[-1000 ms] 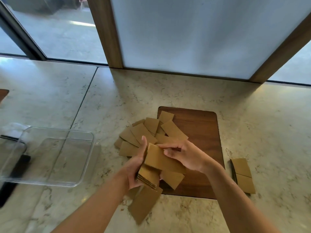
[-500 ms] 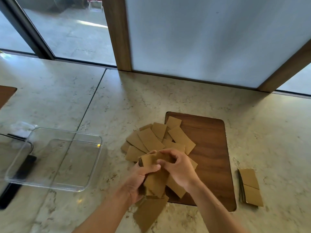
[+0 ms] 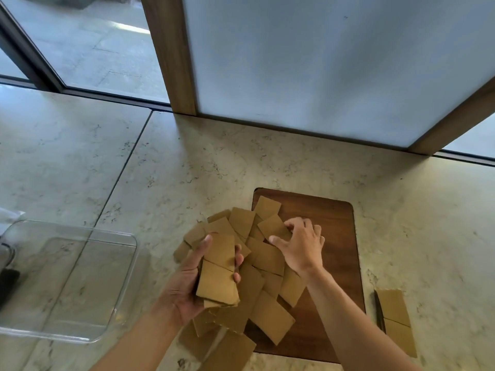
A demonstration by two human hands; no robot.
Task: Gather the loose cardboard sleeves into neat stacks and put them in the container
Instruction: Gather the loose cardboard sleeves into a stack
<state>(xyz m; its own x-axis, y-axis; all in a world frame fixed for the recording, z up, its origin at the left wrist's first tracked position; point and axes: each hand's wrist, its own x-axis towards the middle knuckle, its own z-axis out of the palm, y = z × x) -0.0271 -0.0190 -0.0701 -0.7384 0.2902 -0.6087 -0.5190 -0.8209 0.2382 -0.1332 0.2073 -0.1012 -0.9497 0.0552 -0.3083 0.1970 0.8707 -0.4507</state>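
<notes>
Nearest sleeves point(image 3: 227, 352) cut off at 6 o'clock, left hand point(image 3: 187, 285) gripping a stack point(image 3: 218, 274), right hand point(image 3: 300, 245), off the stack since earlier, pinching a loose sleeve point(image 3: 273, 226) on the board point(image 3: 334, 236), clear container point(image 3: 67, 285) at 9 o'clock, partly cropped.

Open counter point(image 3: 171, 183) btwn sleeves point(image 3: 267, 314) & container point(image 3: 128, 269).

Pale marble counter point(image 3: 241, 162) below a wood-framed frosted panel point(image 3: 334, 62), sunlit pavement point(image 3: 88, 41) beyond glass.
</notes>
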